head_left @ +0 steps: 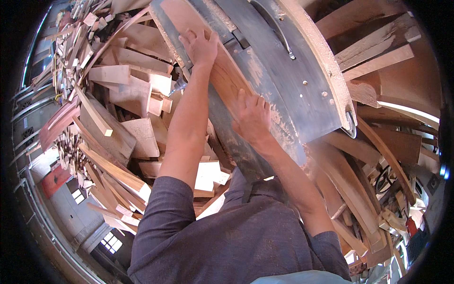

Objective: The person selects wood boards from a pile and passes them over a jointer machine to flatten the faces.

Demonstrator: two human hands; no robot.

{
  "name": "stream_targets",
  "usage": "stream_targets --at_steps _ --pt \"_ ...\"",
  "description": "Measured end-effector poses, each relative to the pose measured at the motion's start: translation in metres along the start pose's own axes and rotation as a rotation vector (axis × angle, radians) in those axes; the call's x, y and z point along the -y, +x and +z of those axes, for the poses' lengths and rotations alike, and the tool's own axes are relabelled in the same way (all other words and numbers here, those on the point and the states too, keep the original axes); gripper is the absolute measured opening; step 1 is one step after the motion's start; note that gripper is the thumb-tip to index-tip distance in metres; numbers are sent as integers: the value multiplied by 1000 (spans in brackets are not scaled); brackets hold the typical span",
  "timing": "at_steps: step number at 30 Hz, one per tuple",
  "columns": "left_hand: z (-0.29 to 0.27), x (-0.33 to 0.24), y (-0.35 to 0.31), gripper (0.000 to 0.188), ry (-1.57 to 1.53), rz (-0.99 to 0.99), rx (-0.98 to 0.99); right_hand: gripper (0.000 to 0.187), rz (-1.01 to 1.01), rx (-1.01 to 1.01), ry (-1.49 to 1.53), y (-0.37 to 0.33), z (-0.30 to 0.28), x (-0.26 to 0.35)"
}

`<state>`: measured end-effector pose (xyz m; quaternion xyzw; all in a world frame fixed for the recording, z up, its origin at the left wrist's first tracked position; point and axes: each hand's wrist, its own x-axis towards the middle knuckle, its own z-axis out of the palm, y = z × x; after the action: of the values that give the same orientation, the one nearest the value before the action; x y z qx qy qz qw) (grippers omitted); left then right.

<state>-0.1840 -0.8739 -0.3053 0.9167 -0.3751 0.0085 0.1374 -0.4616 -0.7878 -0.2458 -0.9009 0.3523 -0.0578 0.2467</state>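
A long, flat wooden board [225,75] lies on the grey metal table [222,124] of a woodworking machine, running away from me toward the upper left. My left hand [201,47] rests on top of the board farther along, its fingers spread and pressed down. Closer to me, my right hand [253,115] has its fingers curled over the board's near end and right edge. A wide grey metal plate [302,90] extends along the right of the board. Pale sawdust patches mark the metal beside my right hand.
Heaped wood offcuts [137,97] crowd the left side of the machine. Curved and straight planks [373,61] are stacked at the right, with more boards [347,184] at the lower right. Sawdust covers a ledge [326,52] along the machine's right edge.
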Motion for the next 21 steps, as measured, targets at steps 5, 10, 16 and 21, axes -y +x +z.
stream_targets --at_steps 5,10,16,21 --pt "-2 -2 20 63 -56 4 -22 93 15 30 27 23 -11 5" --pt "1 7 47 62 -37 11 -30 92 2 19 25 46 -7 8" --pt "2 8 74 65 -79 20 -44 94 -8 -23 -11 75 -4 13" --pt "21 26 106 68 -50 86 -142 92 -25 -49 -69 97 2 18"
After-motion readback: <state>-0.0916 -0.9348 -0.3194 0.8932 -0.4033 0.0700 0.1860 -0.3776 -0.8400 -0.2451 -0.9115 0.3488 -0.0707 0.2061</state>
